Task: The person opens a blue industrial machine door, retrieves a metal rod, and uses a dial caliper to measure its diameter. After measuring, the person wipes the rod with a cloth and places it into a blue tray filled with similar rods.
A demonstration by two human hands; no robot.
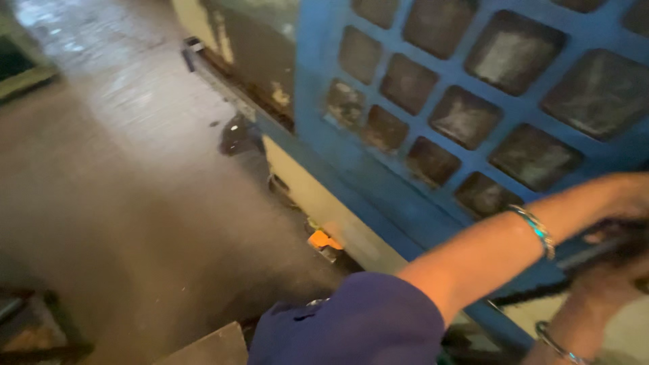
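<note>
Both hands (618, 236) grip a dark rod (581, 260) beside the blue grid frame (433, 101).

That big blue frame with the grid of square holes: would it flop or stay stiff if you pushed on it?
The blue frame would probably stay stiff: its bars look thick and straight. It is likely heavy, being large. Both hands grip a dark blurred thing beside it.

Both hands meet at the far right, the left hand (625, 196) above the right hand (608, 284), around a dark blurred tool (595, 253). Behind them stands a blue metal lattice panel (405, 176). The wet concrete floor (122, 169) spreads to their left.
</note>
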